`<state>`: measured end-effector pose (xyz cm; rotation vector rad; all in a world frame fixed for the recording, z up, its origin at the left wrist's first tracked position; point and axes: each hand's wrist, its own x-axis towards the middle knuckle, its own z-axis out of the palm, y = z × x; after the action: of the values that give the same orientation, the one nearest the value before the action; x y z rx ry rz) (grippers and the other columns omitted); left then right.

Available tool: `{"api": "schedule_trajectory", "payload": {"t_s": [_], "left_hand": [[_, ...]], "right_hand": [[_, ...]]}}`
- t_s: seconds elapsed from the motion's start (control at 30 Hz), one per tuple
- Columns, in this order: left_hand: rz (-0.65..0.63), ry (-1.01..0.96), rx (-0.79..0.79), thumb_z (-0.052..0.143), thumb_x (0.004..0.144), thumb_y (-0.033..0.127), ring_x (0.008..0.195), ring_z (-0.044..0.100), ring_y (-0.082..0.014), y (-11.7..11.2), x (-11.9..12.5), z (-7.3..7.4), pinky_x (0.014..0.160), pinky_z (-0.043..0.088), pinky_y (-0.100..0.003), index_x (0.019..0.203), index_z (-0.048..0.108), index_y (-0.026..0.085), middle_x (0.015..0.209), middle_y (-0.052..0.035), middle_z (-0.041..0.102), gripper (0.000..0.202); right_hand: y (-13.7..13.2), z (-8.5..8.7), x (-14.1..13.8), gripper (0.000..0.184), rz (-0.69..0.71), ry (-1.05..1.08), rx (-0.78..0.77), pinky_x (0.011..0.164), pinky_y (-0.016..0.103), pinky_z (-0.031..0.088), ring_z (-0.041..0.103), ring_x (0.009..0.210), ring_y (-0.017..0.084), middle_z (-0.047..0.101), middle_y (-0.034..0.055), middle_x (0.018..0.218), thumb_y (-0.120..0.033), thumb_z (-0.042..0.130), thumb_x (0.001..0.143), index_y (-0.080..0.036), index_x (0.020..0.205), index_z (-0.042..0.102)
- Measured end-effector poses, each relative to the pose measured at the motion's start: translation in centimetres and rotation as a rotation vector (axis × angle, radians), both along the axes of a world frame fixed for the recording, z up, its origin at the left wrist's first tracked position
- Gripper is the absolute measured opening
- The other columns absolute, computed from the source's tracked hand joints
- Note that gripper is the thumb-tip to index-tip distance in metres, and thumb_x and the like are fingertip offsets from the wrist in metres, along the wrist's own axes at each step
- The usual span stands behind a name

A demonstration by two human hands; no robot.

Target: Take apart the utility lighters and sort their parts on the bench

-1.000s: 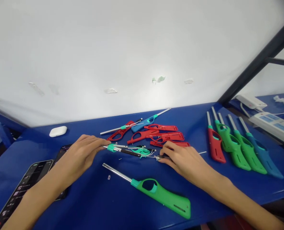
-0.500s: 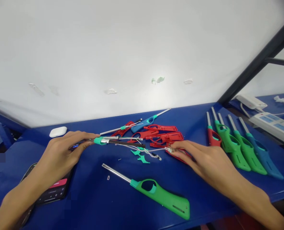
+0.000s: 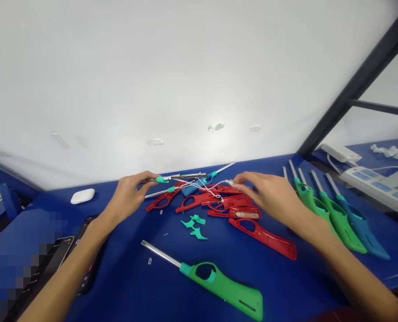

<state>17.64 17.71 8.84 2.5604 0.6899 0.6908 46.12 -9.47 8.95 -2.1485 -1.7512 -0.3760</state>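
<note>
My left hand [image 3: 127,197] is closed on a bundle of metal lighter tubes with a teal collar [image 3: 162,179], held above the back of the table. White wires [image 3: 194,183] trail from the bundle to the right. My right hand [image 3: 276,192] pinches a small pale piece at a wire's end [image 3: 231,182]; its exact kind is hard to make out. Below the hands lie several opened red lighter shells [image 3: 269,239], a blue lighter [image 3: 188,190] and some small teal trigger pieces [image 3: 197,232]. An assembled green lighter [image 3: 226,284] rests near the front.
Several lighters, green and blue [image 3: 363,223], stand in a row at right. Power strips [image 3: 380,179] lie beyond the dark metal frame [image 3: 349,85]. Phones [image 3: 56,257] and a white earbud case [image 3: 82,196] are at left. A white wall [image 3: 185,80] backs the blue table [image 3: 125,277].
Both hands have moved up toward the wall, the left one also to the right, carrying the tubes and the wired piece. A red shell under my right hand is now uncovered. The view has shifted slightly.
</note>
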Motion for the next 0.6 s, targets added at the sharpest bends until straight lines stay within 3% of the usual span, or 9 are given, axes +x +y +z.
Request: {"api": "schedule_trajectory", "payload": {"t_s": [0.13, 0.27, 0.6], "left_hand": [[-0.040, 0.064, -0.018, 0.064, 0.105, 0.044, 0.097, 0.073, -0.0207, 1.4, 0.8, -2.4, 0.091, 0.061, -0.043, 0.113, 0.071, 0.016, 0.110, -0.0066, 0.075, 0.030], [-0.057, 0.126, -0.011, 0.066, 0.105, 0.039, 0.104, 0.071, -0.0221, 1.8, 0.5, -4.0, 0.093, 0.061, -0.045, 0.121, 0.069, 0.017, 0.120, -0.0081, 0.071, 0.028], [-0.140, 0.130, 0.068, 0.066, 0.105, 0.038, 0.108, 0.070, -0.0232, 1.4, -0.2, -5.1, 0.097, 0.059, -0.047, 0.120, 0.069, 0.018, 0.123, -0.0085, 0.071, 0.026]], "right_hand": [[1.0, -1.3, 0.6, 0.024, 0.003, 0.012, -0.044, 0.061, 0.032, 0.050, 0.078, 0.080, 0.025, 0.081, 0.0040, 0.100, -0.040, 0.053, 0.112, -0.024, 0.111, 0.071], [1.2, -2.1, 0.5, 0.024, 0.009, 0.044, -0.090, 0.065, 0.033, 0.051, 0.078, 0.083, 0.025, 0.081, 0.0050, 0.102, -0.039, 0.054, 0.112, -0.023, 0.110, 0.072], [1.6, -3.3, 0.2, 0.021, 0.024, 0.089, -0.164, 0.070, 0.032, 0.055, 0.075, 0.081, 0.020, 0.080, 0.0035, 0.104, -0.036, 0.057, 0.112, -0.019, 0.111, 0.071]]}}
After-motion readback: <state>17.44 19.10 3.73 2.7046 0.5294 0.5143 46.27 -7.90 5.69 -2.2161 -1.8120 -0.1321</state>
